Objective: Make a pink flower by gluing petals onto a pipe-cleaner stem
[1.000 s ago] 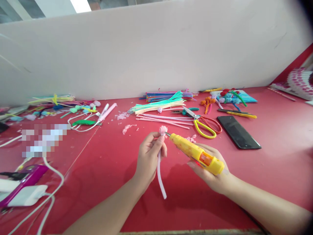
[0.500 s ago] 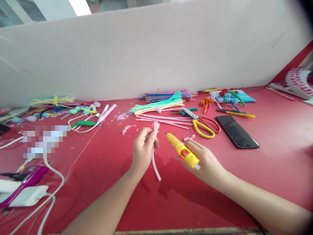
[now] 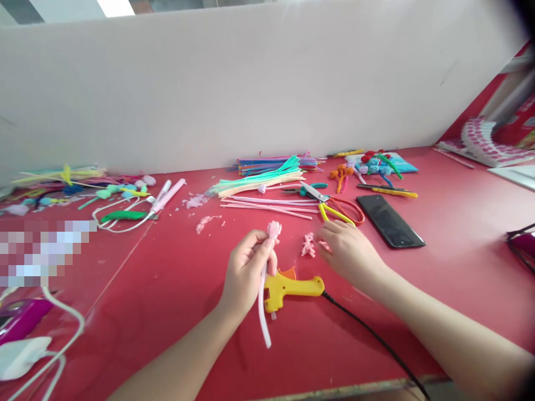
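Observation:
My left hand [image 3: 253, 262] pinches a pink pipe-cleaner flower [image 3: 274, 229] just below its fluffy head. Its pale pink stem [image 3: 263, 320] hangs down toward the table. Behind that stem a yellow hot glue gun [image 3: 296, 287] lies on its side, its nozzle end hidden by the left hand. My right hand [image 3: 351, 250] is low over the table beside small pink pipe-cleaner pieces [image 3: 308, 245]. Its thumb and fingers close around a pink bit at their tips, partly hidden. Beyond the right hand lie scissors [image 3: 339, 210] with yellow and red handles.
A black phone [image 3: 390, 221] lies right of the scissors. Bundles of pipe cleaners [image 3: 263, 178] are at the back, near a white partition [image 3: 234, 89]. A pink hair-straightener-like tool [image 3: 168, 196] and white cables are on the left. The glue gun's black cord [image 3: 376, 337] runs over the front edge.
My right hand has put the glue gun down on the table and moved to the small pink pieces. My left hand still holds the flower, now slightly lower. The view has turned right.

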`<state>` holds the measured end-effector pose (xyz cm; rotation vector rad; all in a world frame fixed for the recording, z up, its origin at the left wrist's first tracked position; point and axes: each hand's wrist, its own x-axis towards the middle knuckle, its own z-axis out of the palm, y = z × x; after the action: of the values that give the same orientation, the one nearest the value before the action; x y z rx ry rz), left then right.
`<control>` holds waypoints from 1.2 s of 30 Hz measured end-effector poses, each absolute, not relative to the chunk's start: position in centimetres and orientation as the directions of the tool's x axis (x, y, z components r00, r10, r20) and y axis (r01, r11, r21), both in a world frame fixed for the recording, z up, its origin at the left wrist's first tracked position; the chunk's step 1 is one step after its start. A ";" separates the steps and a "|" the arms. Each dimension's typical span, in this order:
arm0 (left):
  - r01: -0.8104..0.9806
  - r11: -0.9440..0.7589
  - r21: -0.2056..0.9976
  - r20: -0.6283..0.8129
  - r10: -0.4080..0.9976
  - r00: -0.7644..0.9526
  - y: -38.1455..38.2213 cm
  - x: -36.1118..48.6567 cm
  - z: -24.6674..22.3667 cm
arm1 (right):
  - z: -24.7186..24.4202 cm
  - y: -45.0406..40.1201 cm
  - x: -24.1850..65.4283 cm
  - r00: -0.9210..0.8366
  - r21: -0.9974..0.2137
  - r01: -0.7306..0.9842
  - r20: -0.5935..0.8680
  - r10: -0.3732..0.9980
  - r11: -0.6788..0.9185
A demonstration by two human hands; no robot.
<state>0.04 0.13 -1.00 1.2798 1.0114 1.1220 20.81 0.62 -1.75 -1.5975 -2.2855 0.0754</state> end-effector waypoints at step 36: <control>0.129 0.201 0.971 -0.237 0.874 0.425 -0.5 0.6 -0.9 | -0.1 -1.5 18.8 -0.080 -0.893 0.237 0.373 0.924 0.381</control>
<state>0.56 -0.51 -0.86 1.2795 1.0251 0.6741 18.83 -1.49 -0.15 -1.0677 -1.5733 0.8059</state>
